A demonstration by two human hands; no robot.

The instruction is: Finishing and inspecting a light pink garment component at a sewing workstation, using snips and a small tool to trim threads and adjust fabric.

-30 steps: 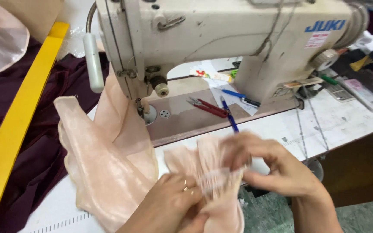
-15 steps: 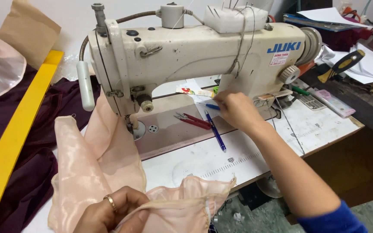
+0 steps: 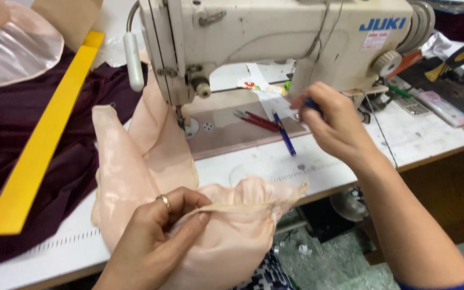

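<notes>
Nearest us, our left hand pinches a gathered edge of the pale peach fabric, which spills glossy and crumpled over the white table up toward the needle. Farther on, our right hand closes on a small blue object beside the blue pen and red snips, under the cream sewing machine.

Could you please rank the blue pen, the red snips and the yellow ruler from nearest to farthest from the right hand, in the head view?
From the right hand:
1. Blue pen, just left.
2. Red snips, farther left.
3. Yellow ruler, far left.
</notes>
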